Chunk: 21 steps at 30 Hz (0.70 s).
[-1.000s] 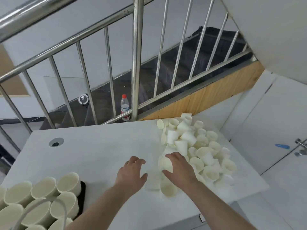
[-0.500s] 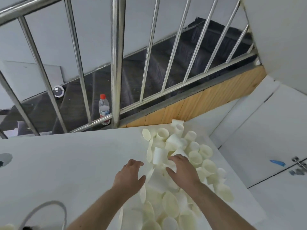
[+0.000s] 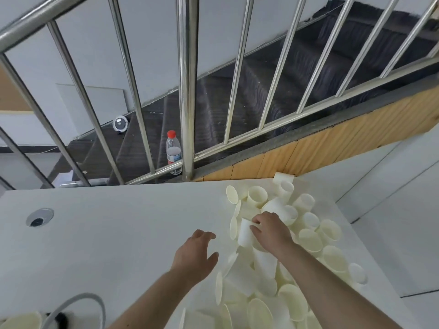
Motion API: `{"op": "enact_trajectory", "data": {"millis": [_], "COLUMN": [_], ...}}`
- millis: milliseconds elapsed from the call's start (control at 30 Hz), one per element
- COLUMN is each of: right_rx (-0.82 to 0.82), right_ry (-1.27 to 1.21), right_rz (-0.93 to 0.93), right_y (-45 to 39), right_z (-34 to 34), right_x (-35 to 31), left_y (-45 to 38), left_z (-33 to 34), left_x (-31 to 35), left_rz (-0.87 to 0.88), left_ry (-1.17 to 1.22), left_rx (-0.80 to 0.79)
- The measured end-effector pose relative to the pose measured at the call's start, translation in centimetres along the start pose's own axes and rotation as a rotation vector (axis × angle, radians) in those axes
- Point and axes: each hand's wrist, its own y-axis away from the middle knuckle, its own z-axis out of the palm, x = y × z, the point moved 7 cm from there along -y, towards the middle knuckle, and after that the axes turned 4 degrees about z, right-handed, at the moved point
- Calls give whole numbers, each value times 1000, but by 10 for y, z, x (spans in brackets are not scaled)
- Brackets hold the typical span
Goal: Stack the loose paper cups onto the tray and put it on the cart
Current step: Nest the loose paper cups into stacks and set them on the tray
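Gathering step: my right hand [image 3: 269, 231] fingers grasping cup [image 3: 245, 235] from pile at worktop [image 3: 118, 233] right edge; left hand [image 3: 196, 254] released. Next: nest it.

White table [image 3: 114, 233], loose cups [image 3: 308, 241].

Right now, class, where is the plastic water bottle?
In the head view, the water bottle stands upright beyond the table's far edge, just left of the thick railing post.

Nothing readable here tbh. The water bottle [image 3: 173, 151] far back behind the railing has a label, but it's too small and blurry.
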Motion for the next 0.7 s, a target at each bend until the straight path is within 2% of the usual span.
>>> {"op": "enact_trajectory", "data": {"millis": [233,467,700], "right_rx": [-11,66,65], "right_ry": [-99,-165,-314], "right_rz": [-35,-124,-380], "right_y": [-9,-7,23], "right_z": [3,-13,-19], "right_x": [1,-8,-48], "left_y": [-9,-18,-27], "left_z": [3,6,11], "left_x": [0,3,8], "left_rz": [-15,-33,-51], "left_ry": [25,66,249], "left_rx": [22,27,56]}}
